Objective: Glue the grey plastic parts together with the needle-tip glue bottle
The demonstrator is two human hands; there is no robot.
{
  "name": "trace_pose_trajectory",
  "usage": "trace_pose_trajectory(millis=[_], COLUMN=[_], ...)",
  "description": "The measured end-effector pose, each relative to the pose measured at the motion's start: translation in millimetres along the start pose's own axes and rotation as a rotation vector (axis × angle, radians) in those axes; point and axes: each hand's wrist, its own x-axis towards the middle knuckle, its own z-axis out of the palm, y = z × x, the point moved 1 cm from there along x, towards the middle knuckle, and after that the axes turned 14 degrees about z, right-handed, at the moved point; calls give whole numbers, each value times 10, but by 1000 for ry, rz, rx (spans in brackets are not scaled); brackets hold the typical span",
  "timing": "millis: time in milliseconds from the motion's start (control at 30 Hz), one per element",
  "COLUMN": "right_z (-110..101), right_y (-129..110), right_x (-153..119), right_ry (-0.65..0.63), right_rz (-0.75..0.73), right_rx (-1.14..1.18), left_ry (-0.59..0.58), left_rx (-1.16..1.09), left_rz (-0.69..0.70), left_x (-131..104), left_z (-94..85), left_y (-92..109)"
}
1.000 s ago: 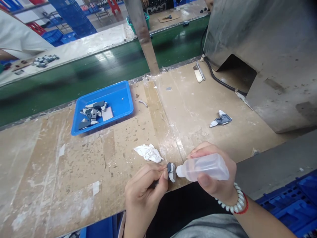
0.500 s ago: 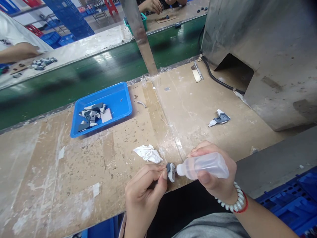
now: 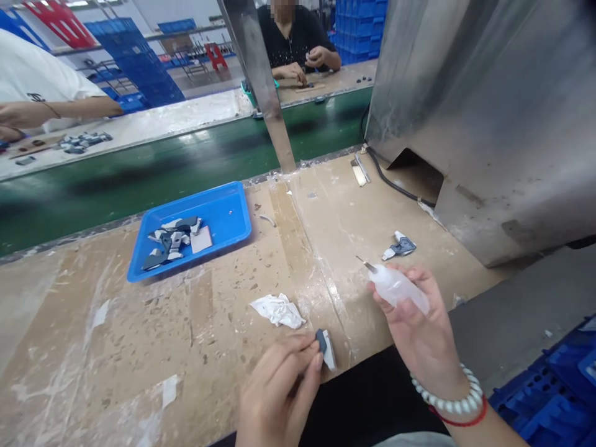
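Between the thumb and fingers of my left hand (image 3: pixel 282 382) is a small grey and white plastic part (image 3: pixel 328 351), held just above the near edge of the bench. My right hand (image 3: pixel 426 323) grips a translucent squeeze bottle (image 3: pixel 399 289), tilted so its thin metal needle tip points up and to the left, apart from the part. A crumpled white tissue (image 3: pixel 278 310) lies just beyond my left hand. Past the bottle rests another grey and white part (image 3: pixel 399 246) on the cardboard-covered bench (image 3: pixel 233 347).
A blue tray (image 3: pixel 228 214) with several grey and white parts stands at the back left. A metal housing (image 3: pixel 479 124) with a black cable (image 3: pixel 395 184) rises at the right. Behind a metal post (image 3: pixel 272 112) and green conveyor (image 3: pixel 195 139), two people work.
My right hand has drawn the bottle away from the part, up and to the right, and its needle tip now shows. The part in my left hand has turned. The camera view has tilted up.
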Motion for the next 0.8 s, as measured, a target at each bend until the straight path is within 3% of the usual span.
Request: trace_pose_trajectory(millis=[100, 200, 400, 567, 633, 700, 800], right_z=[-75, -110, -54, -92, -141, -180, -171], right_y=[-90, -138, -62, 43, 34, -21, -146], right_x=[3, 17, 160, 308, 324, 279, 55], right_ry=[-63, -47, 142, 149, 124, 118, 184], right_rz=[133, 68, -187, -123, -103, -204, -585], right_rx=[1, -116, -419, -867, -920, -904, -815], left_ry=[-45, -78, 1, 198, 258, 282, 284], left_rx=[139, 236, 238, 54, 14, 4, 73], left_rz=[158, 255, 216, 64, 41, 54, 96], left_x=[-109, -193, -192, -158, -127, -86, -26], left_z=[21, 51, 105, 82, 32, -30, -103], left_y=[5, -33, -18, 169, 241, 300, 363])
